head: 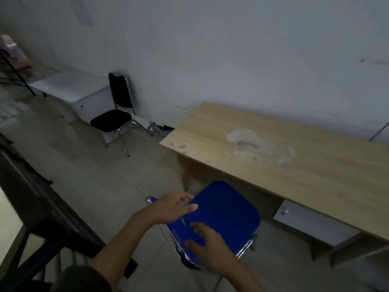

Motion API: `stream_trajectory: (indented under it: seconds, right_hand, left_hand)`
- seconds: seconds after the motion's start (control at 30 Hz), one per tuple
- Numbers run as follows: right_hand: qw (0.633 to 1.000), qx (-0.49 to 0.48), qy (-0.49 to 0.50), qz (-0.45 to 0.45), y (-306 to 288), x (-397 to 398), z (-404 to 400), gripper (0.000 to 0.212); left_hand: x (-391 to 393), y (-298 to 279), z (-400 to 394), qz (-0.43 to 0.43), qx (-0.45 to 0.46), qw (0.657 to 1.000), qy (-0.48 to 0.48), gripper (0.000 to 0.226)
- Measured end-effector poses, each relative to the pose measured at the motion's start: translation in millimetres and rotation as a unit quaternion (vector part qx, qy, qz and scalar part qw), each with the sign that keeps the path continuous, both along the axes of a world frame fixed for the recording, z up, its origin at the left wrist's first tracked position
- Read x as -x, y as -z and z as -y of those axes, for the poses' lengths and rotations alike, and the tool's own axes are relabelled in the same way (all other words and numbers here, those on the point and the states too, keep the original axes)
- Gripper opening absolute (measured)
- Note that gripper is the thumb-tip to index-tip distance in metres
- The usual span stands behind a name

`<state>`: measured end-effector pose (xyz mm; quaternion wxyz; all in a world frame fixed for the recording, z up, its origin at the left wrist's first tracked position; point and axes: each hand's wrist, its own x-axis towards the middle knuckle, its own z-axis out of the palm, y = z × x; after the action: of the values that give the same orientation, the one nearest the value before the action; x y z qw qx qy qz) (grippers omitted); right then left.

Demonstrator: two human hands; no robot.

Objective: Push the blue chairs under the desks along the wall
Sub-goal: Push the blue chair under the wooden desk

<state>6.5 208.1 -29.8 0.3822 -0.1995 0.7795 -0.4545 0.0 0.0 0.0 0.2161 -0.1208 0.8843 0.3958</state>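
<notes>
Head view: blue chair [223, 211] positioned at the front edge of the wooden desk [315, 165], seat partly beneath it.
Both hands are held open at the chair's backrest: left hand [170, 208] at 9 o'clock, fingers spread over the top edge; right hand [207, 244] at 6 o'clock, laid flat. A black chair [117, 110] is seen at 11 o'clock, by the wall [231, 49].

1. Dim, bluish-grey indoor light; the source is not visible.
2. Soft blur throughout; the left hand [171, 208] smears slightly.
3. Wide-angle bending tilts the wall [231, 49] and worktop [315, 165] edges.
4. Left side sinks into shadow.
</notes>
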Motion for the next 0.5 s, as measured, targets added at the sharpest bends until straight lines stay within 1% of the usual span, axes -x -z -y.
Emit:
stream_trajectory:
  seconds: [0.03,0.1,0.13,0.17,0.2,0.23,0.27,0.3,0.33,0.37,0.4,0.43,0.5]
  right_hand:
    - [1.000,-0.015,-0.014,0.017,6,1,9,0.053]
    - [0.997,-0.060,-0.037,0.036,20,3,23,0.051]
    - [0.995,-0.082,-0.044,0.040,26,4,32,0.051]
    - [0.992,-0.103,-0.048,0.048,34,4,42,0.055]
    - [0.990,-0.124,-0.049,0.051,40,3,54,0.061]
    - [0.988,-0.142,-0.049,0.040,51,2,65,0.062]
    - [0.986,-0.157,-0.038,0.036,60,2,77,0.058]
    - [0.985,-0.170,-0.027,0.025,69,-1,83,0.055]
    - [0.983,-0.184,0.000,0.025,74,-3,96,0.055]
    - [0.980,-0.197,0.022,0.020,82,-6,108,0.056]
    - [0.976,-0.215,0.031,0.014,86,-7,113,0.059]
    - [0.971,-0.230,0.068,0.007,93,-7,132,0.060]
    - [0.961,-0.252,0.109,-0.020,94,-9,141,0.062]
  left_hand:
    - [1,8,10,0.010,-0.003,1.000,-0.006,0.084]
    - [2,22,27,0.039,0.022,0.999,-0.006,0.075]
    - [1,30,38,0.037,0.039,0.999,0.003,0.073]
    - [2,37,49,0.033,0.059,0.998,0.010,0.074]
    - [4,43,61,0.032,0.089,0.995,0.020,0.079]
    - [6,50,74,0.033,0.114,0.992,0.038,0.091]
    - [10,57,85,0.029,0.127,0.990,0.062,0.103]
    - [8,68,94,0.028,0.132,0.988,0.075,0.106]
    - [10,80,108,0.033,0.146,0.984,0.094,0.096]
    - [14,84,118,0.041,0.148,0.983,0.104,0.076]
    - [15,88,122,0.043,0.127,0.986,0.096,0.058]
    - [25,99,140,0.044,0.108,0.988,0.106,0.047]
    - [29,110,149,0.041,0.107,0.987,0.112,0.040]
